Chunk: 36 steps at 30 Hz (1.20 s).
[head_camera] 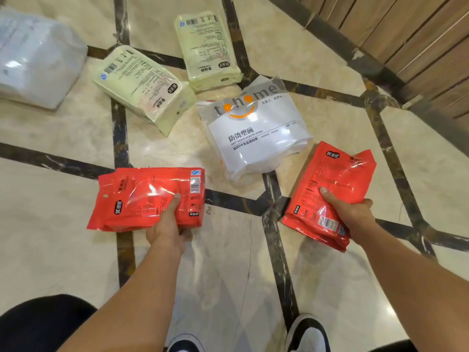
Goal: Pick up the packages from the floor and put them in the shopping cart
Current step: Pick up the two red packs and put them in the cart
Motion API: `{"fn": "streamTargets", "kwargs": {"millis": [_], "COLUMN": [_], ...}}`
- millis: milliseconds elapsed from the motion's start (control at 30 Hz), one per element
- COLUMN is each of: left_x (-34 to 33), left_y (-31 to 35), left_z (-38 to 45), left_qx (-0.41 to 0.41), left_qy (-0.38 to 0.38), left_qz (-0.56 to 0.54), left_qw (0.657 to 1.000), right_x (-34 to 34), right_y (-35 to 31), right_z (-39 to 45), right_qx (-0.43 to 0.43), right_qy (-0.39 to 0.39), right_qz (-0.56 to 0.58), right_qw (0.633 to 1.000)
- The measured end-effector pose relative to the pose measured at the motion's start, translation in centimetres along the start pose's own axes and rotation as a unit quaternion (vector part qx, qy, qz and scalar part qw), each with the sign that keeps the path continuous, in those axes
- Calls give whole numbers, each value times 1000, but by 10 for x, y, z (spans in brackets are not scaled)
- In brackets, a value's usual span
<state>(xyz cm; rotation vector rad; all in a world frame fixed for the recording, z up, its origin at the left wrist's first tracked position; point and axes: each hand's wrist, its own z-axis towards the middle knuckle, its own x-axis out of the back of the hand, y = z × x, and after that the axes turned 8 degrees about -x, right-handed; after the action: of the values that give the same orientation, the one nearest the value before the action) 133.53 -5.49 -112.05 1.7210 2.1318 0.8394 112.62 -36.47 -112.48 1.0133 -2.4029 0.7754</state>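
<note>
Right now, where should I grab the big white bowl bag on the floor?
Take the white bowl bag by its flat crinkly top flap, the far end with the orange smile, coming down from above. The middle bulges wide with bowls, probably too fat for one grip; the flap is thin enough to pinch.

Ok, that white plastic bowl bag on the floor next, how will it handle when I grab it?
The plastic bowl bag probably lifts light for its bulk. Its glossy film looks slippery, and the loose wrinkled top edge may crumple under the fingers. The bowls inside seem stacked, so it should hold shape.
</note>
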Motion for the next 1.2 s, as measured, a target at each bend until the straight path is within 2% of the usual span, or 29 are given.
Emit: {"fn": "streamTargets", "kwargs": {"millis": [133,267,367,467,600,733,867,1000,1200], "left_x": [0,1,0,9,30,35,29,21,17], "left_y": [7,18,35,63,113,177,254,333,438], "left_z": [-7,-22,-46,-83,-150,-238,-361,-488,-658], "left_qx": [-19,-39,-32,-77,-157,-173,-185,-215,-259], "left_qy": [45,55,26,-44,-96,-150,-210,-255,-338], "left_qz": [-17,-27,-24,-3,82,110,132,145,156], "left_qw": [999,997,999,996,980,967,951,932,891], "right_x": [1,0,2,23,83,150,231,321,460], "right_y": [-1,-5,-18,-40,-73,-111,-162,-206,-254], "right_z": [-4,-14,-33,-61,-122,-200,-300,-400,-536], "right_qx": [38,65,91,137,167,194,226,245,293], "right_qy": [43,76,76,58,49,5,-45,-90,-100], "right_qz": [-10,-27,-34,-46,-16,-9,-19,42,113], "right_qw": [998,995,992,988,985,981,973,965,944]}}
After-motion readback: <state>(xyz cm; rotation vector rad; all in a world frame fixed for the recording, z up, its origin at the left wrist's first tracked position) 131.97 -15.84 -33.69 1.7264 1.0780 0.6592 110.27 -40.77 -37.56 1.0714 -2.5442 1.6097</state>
